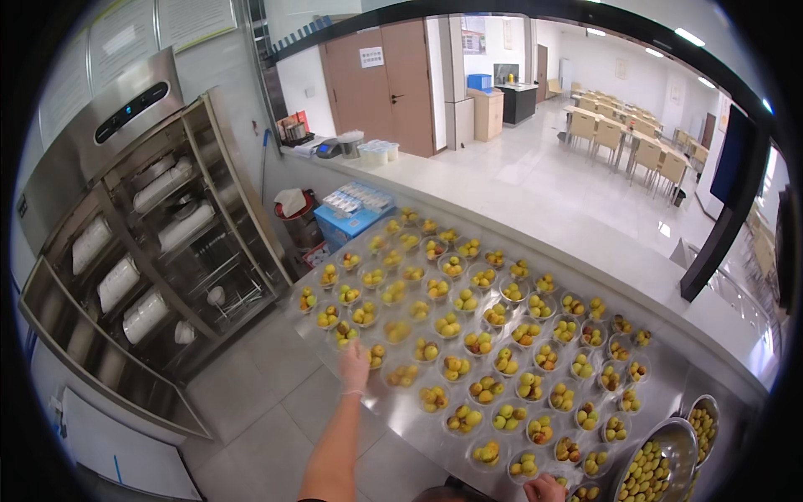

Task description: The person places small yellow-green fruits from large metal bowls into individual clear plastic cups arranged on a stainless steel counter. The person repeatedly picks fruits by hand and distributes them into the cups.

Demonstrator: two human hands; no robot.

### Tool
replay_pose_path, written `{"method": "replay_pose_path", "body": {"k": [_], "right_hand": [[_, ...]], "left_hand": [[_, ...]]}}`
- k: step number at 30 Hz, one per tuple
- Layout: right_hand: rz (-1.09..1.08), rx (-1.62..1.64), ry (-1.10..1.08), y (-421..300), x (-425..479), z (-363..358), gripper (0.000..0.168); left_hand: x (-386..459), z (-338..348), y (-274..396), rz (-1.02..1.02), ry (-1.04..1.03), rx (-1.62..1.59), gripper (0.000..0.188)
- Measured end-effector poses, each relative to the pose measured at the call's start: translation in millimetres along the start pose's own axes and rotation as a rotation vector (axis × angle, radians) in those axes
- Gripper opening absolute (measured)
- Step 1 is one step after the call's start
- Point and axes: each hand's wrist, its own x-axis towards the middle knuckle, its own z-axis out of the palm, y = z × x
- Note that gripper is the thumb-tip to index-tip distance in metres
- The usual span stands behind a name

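Note:
My left hand (355,365), in what looks like a thin clear glove, reaches over the left edge of a stainless steel table (408,442). It is at a clear bowl of jujubes (344,333); whether it grips anything is unclear. Near the bottom edge of the view, my right hand (544,488) has curled fingers beside a bowl of jujubes (523,465); its hold cannot be told. Rows of similar clear bowls, each with several yellow-green and brown fruits, cover the table. A large steel bowl (670,433) full of the same fruit stands at the lower right.
A second steel container of fruit (704,421) stands behind the large bowl. A white counter ledge (502,213) runs along the table's far side. A blue box (342,226) with white packs sits past the table's far left end. A steel cabinet with open doors (219,188) holds stacked dishes at left.

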Motion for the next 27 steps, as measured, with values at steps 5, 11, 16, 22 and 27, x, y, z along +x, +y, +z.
{"method": "replay_pose_path", "body": {"k": [5, 11, 16, 22, 27], "right_hand": [[0.077, -0.044, -0.019, 10.6, 1.1, 4.9, 0.015], [0.146, -0.069, -0.051, 10.3, 5.8, -0.4, 0.013], [0.153, -0.044, -0.046, 9.4, 14.3, 0.1, 0.012], [0.19, -0.064, -0.118, 13.4, 25.1, 3.9, 0.012], [0.208, -0.048, -0.133, 13.9, 28.7, 11.4, 0.015]], "left_hand": [[54.6, -3.2, -40.7, 0.072, 0.018, 0.293, 0.04], [80.1, 13.6, -26.8, 0.116, -0.011, 0.49, 0.035], [91.4, 14.8, -45.2, 0.101, -0.071, 0.535, 0.023], [84.7, 5.8, -38.8, 0.173, -0.074, 0.509, 0.021], [70.1, -1.3, -38.4, 0.164, -0.195, 0.512, 0.029]]}}
